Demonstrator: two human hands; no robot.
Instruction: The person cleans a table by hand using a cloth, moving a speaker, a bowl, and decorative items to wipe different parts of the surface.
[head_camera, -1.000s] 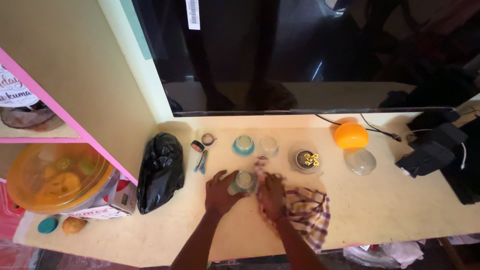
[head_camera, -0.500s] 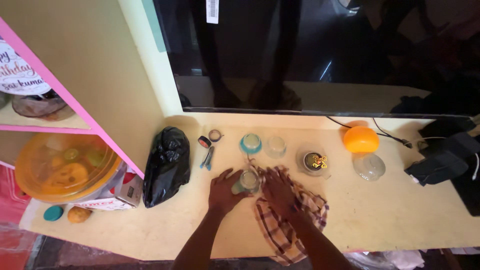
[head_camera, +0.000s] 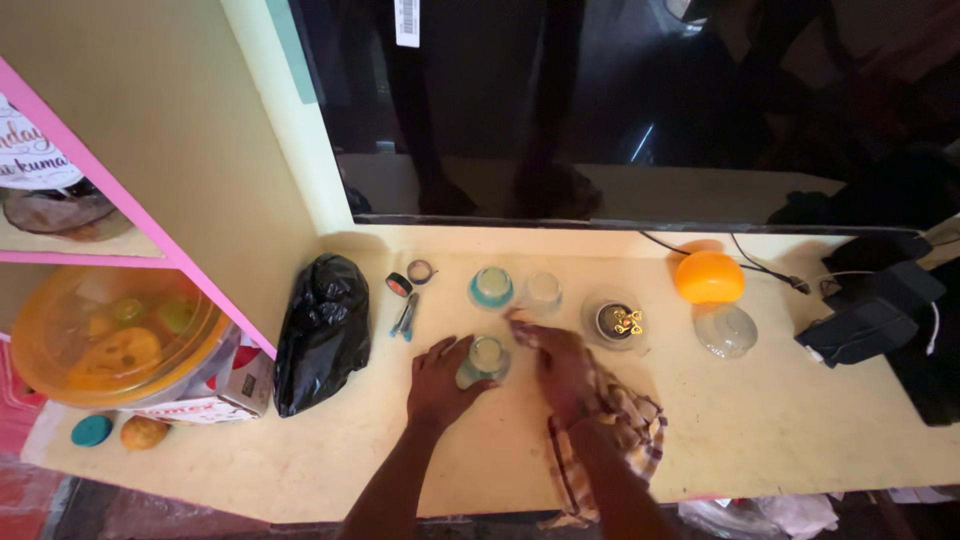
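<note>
Cream-yellow and matte, the surface (head_camera: 800, 440) runs the width of the view, its near edge cut off at the bottom. Behind it a glossy black screen (head_camera: 600, 100) fills the top, showing only dim reflections. At left, a crinkled black plastic bag (head_camera: 322, 330) hides its contents. A checked cloth (head_camera: 625, 435) in brown and cream lies rumpled under the right forearm, its lower end hanging off the surface's edge. The right hand (head_camera: 560, 365) rests on the cloth's upper end, fingers curled over the fabric; whether it pinches it is hard to tell. The left hand (head_camera: 440, 380) cups a small clear glass jar (head_camera: 487, 357), fingers wrapped round its left side; the jar stands upright between both hands. A smooth orange dome (head_camera: 708, 277) sits at right.
</note>
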